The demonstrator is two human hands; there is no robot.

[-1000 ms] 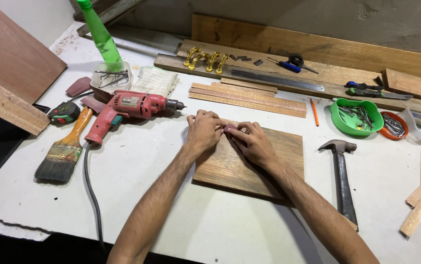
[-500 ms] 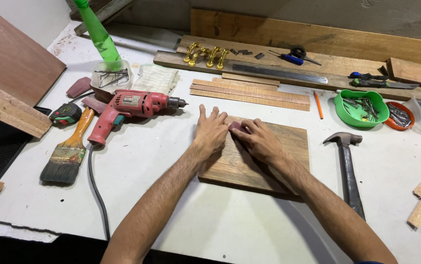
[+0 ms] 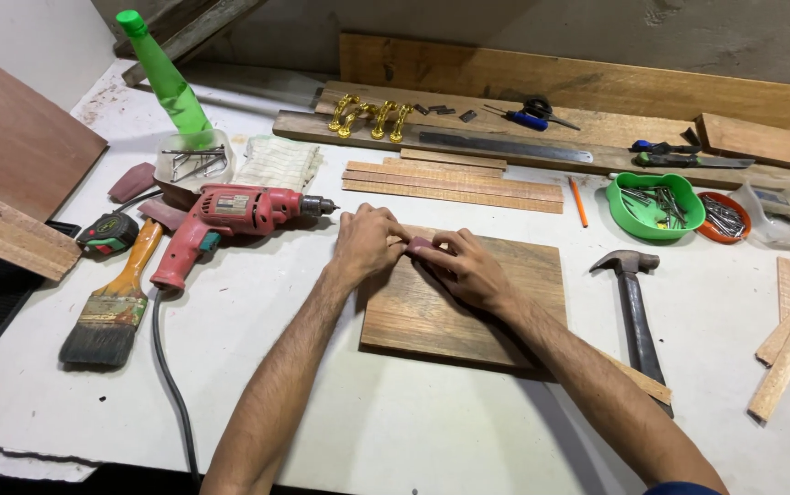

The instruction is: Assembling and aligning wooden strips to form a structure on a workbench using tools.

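Head view showed both hands meeting at the far edge of a wooden board (image 3: 468, 307) that lay flat on the white table (image 3: 395, 431). The left hand (image 3: 366, 243) rested on the board's far left corner with its fingers curled down, seemingly pressing to keep the board from sliding. The right hand (image 3: 468, 270) lay just beside it, fingers folded around a small reddish block (image 3: 418, 246) held flat against the wood; the block peeked out between the two sets of fingertips, touching both. What the block was could not be told for sure, as the fingers covered most of it, though it looked like a scrap of abrasive paper.

Just beyond the left fingers lay a red electric drill (image 3: 230, 215), its bit pointing toward the knuckles, cord trailing off the near edge. A paintbrush (image 3: 115, 307) and a tape measure (image 3: 106, 234) sat further out past the drill. Thin wooden strips (image 3: 455, 181) lay beyond the fingertips, and a hammer (image 3: 633, 302) rested well apart to the outside of the right hand, near a green bowl (image 3: 656, 206) of nails.
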